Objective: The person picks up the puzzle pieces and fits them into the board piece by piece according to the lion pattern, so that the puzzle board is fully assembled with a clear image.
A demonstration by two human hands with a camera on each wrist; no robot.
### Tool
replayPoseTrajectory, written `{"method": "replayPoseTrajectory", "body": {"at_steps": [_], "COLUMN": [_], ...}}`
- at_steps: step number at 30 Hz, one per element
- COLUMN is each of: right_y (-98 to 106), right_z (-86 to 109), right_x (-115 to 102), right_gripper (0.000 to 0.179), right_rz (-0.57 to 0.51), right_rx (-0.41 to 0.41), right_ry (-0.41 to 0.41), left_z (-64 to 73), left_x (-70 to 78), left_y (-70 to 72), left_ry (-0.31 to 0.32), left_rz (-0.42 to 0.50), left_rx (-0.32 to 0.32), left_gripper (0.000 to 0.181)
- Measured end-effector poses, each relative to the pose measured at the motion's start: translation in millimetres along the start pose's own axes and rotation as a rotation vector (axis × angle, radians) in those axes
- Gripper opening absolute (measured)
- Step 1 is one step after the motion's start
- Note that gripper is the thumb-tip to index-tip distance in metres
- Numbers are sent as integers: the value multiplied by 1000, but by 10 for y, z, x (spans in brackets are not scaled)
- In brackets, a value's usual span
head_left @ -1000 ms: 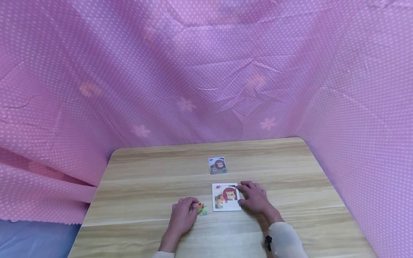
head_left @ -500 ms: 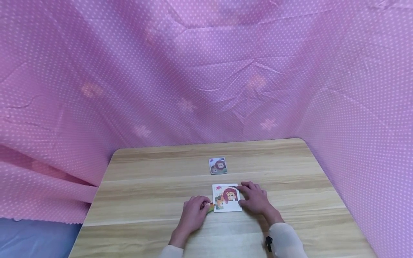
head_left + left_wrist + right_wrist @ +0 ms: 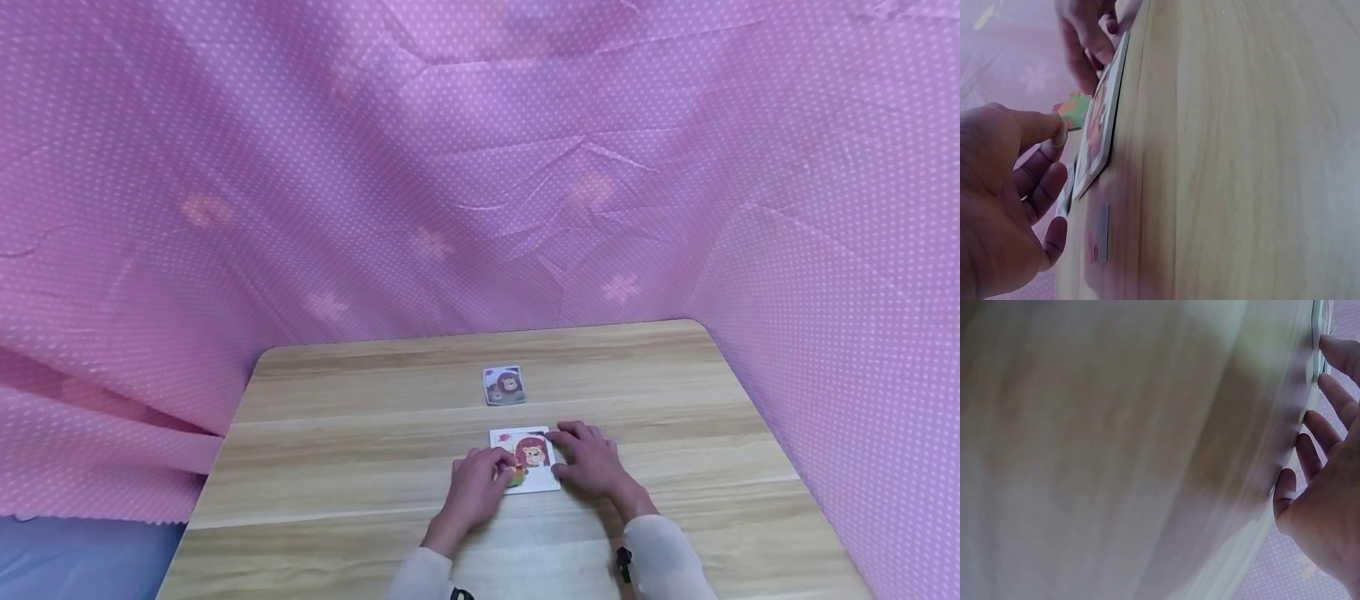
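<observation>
A jigsaw puzzle tray (image 3: 542,480) with a white border lies on the table, a lion picture partly filled in at its upper part and a bare white area at the lower right. Over its lower left, my left hand (image 3: 474,487) pinches a green and orange jigsaw piece (image 3: 1075,117) between thumb and fingertips. My right hand (image 3: 588,461) rests at the tray's right edge, thumb and forefinger spread apart along the border. The right wrist view shows its other fingers relaxed, their tips down at the table. Another flat piece (image 3: 1103,232) lies on the wood below my left hand.
Behind the tray lies a small picture card (image 3: 504,386) with the same lion scene. The wooden table (image 3: 360,400) has rounded back corners, and a pink dotted curtain (image 3: 480,208) hangs around its back and sides.
My left hand has moved right with the jigsaw piece, from the table left of the tray to over the tray's lower left. My right hand has stayed at the tray's right edge.
</observation>
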State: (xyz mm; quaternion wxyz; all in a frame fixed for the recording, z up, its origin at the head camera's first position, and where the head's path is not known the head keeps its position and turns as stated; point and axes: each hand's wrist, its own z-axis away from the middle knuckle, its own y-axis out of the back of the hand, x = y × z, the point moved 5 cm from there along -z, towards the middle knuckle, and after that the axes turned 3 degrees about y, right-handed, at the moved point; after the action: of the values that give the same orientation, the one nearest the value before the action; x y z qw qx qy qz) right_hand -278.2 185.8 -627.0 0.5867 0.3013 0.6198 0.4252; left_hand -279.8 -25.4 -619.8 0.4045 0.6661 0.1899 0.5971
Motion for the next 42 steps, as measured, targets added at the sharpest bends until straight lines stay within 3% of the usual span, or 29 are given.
{"method": "replayPoseTrajectory", "body": {"at_steps": [6, 24, 30, 37, 42], "right_y": [-9, -59, -39, -12, -11], "right_z": [-3, -25, -26, -20, -23], "right_x": [-7, -3, -4, -7, 0], "right_gripper": [57, 57, 57, 57, 57], "right_rz": [-7, -11, -22, -17, -3], "right_rx": [6, 12, 2, 5, 12], "right_ry": [6, 7, -10, -8, -5], "left_z": [-25, -65, -77, -69, -64], "left_x": [51, 55, 59, 71, 91], "left_y": [-66, -172, -199, -211, -221], "left_ry": [63, 75, 40, -1, -80], "left_rz": [7, -90, -179, -212, -259], "left_rx": [-18, 19, -8, -23, -7], "left_gripper": [8, 7, 18, 32, 28]}}
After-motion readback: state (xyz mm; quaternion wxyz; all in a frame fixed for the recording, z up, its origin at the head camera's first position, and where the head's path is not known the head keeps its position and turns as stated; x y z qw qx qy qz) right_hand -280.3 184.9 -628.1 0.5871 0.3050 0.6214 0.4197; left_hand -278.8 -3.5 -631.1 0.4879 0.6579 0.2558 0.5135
